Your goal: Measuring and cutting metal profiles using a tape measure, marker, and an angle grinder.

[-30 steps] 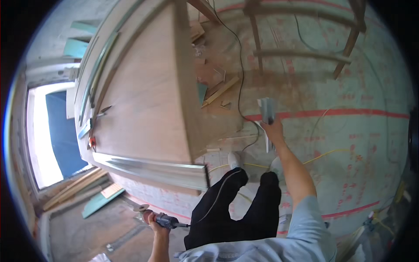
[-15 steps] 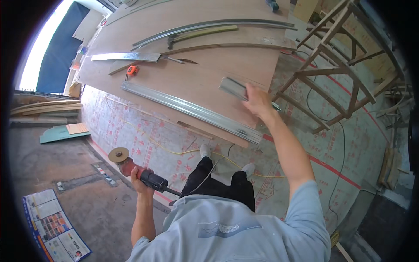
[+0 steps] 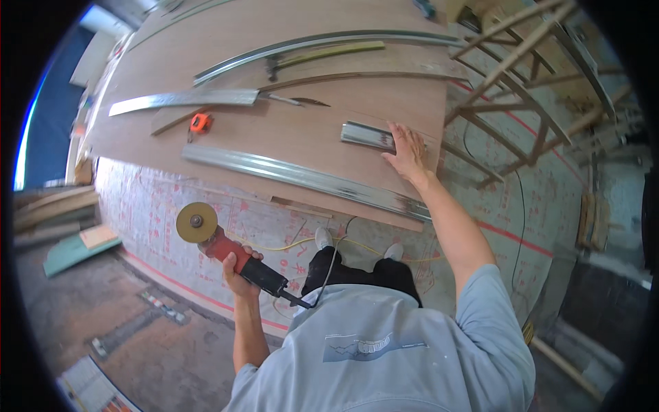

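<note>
My left hand [image 3: 237,268] grips a red-and-black angle grinder [image 3: 233,254] with a yellow disc [image 3: 195,222], held up below the board's front edge. My right hand [image 3: 406,152] rests with fingers spread over a short silver metal channel [image 3: 364,134] lying on the wide plywood board [image 3: 309,144], near its right side. A long metal channel [image 3: 288,175] lies along the front edge. Farther back are an orange tape measure [image 3: 201,122], a hammer [image 3: 302,56], a shiny metal strip [image 3: 178,101], a wooden batten [image 3: 350,76] and a long channel [image 3: 316,36].
Wooden trestles [image 3: 522,110] stand at the right beside the board. Stacked timber [image 3: 48,206] and a green panel [image 3: 79,255] lie at the left. A cord [image 3: 522,213] and a yellow cable [image 3: 309,240] run across the sheet-covered floor [image 3: 158,220].
My view has swung toward the board. The short channel was lifted in my right hand and now lies on the board under spread fingers. My left hand has raised the grinder.
</note>
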A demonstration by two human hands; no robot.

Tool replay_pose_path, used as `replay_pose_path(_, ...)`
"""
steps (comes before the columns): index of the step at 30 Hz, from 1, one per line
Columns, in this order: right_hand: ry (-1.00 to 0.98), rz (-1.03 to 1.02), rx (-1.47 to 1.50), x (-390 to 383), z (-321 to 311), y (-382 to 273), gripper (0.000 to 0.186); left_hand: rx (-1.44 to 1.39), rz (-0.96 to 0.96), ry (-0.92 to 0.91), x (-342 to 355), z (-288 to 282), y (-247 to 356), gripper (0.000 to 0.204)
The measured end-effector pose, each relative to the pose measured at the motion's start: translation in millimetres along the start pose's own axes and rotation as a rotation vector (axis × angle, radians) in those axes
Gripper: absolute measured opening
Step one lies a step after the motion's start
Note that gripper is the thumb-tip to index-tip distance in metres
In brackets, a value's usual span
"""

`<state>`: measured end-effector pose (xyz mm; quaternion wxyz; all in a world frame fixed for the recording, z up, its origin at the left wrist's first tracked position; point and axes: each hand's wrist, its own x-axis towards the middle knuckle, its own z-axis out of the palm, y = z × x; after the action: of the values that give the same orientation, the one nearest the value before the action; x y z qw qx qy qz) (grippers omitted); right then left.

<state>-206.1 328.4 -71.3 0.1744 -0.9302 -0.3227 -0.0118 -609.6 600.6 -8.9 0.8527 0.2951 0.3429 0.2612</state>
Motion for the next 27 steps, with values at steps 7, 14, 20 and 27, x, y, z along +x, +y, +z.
replay_pose_path(7, 0.186, 0.200, 0.128, -85.4, -81.1, 119.0, 0.062, -0.074, -0.036, -0.195, 19.7, 58.3, -36.7, 0.048)
replay_pose_path(14, -0.205, 0.651, 0.237, -168.3, -45.1, 362.6, 0.053, -0.136, 0.027, -0.071, -17.7, 106.5, -98.3, 0.040)
replay_pose_path(20, -0.486, 0.656, 0.457, -178.0, 95.6, 466.8, 0.049, 0.189, 0.087, 0.496, -108.4, 66.5, -189.6, 0.053)
replay_pose_path(27, -0.676, 0.969, 0.995, -150.8, 180.4, 437.7, 0.029, 0.031, 0.058, 0.827, -220.6, 42.6, -305.5, 0.041)
